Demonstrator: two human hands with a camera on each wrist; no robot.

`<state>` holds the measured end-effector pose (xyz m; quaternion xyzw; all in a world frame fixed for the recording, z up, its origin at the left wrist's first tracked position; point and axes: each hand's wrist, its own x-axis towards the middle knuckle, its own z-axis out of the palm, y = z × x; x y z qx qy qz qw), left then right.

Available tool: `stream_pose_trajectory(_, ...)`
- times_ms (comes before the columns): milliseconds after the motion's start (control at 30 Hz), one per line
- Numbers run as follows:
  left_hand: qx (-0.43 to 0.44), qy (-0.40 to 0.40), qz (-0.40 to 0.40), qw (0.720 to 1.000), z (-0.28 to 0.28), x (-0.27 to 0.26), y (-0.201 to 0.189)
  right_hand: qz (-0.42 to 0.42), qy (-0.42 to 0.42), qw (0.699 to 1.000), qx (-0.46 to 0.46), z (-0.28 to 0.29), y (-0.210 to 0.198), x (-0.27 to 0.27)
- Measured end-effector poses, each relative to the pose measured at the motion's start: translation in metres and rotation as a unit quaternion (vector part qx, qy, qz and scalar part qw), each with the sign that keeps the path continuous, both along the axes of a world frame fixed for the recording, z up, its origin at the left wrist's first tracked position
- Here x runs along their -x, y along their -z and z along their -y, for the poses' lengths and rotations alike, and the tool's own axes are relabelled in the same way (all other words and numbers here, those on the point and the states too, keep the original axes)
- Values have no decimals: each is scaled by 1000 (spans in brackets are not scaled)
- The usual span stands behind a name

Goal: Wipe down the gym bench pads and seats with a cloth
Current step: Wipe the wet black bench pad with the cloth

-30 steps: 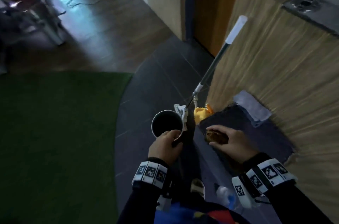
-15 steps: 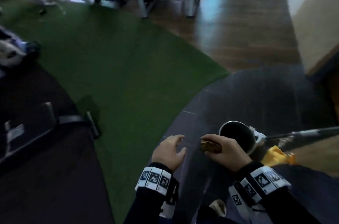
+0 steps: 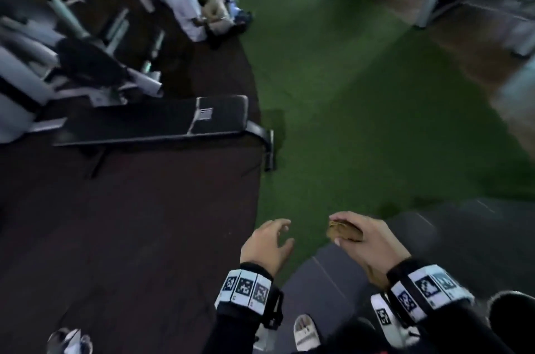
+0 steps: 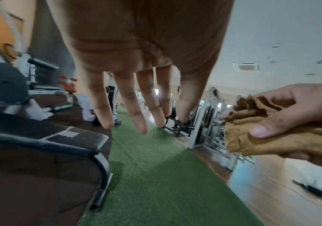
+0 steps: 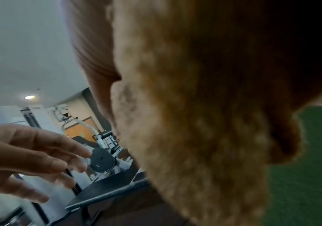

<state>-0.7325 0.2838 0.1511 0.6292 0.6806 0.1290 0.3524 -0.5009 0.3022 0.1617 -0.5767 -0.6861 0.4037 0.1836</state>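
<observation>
Fingers first: the left hand point(image 3: 267, 243) has them spread loose and pretty much straight, nothing in them, just hanging in the air above the edge where the dark mat point(image 3: 130, 223) meets the green turf point(image 3: 362, 122). From the left wrist view you can see all the fingers point(image 4: 135, 110) splayed out with gaps between them.

Starting from the left side, there's a flat black gym bench point(image 3: 150, 119) sitting on the dark mat, its pad lying level, with a small white label near one end and its metal foot bar point(image 3: 269, 151) reaching onto the turf. Behind it are more machines, kinda blurry. The bench is ahead and to the left of both hands, well apart from them.

Moving right, the right hand point(image 3: 367, 240) is curled around a bunched-up brown cloth point(image 3: 344, 233), thumb pressed on top, a wad of it poking out past the fingers. It's just beside the left hand, not touching. Under it is dark grey floor point(image 3: 333, 281).
</observation>
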Motion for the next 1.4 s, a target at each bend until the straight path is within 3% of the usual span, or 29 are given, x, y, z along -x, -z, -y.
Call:
stream_pose_trajectory(333,-1,-146,-15,989,-22,98,4,-3,-142,990,17,-85,5,112)
stream_pose_trajectory(733,-6,-192,-35,981,-159,211,4,1,-220,976,-7,-248,9,251)
stream_pose_trajectory(900,-13,-219,-39,975,-206,254,4,6,-211,977,-23,-296,10,295)
stream_pose_trajectory(1067,-1,-192,-37,981,-257,305,10,7,-204,978,-31,-335,17,340)
stream_pose_trajectory(1400,18,-60,-40,997,-375,450,15,50,-88,994,-30,-402,30,444)
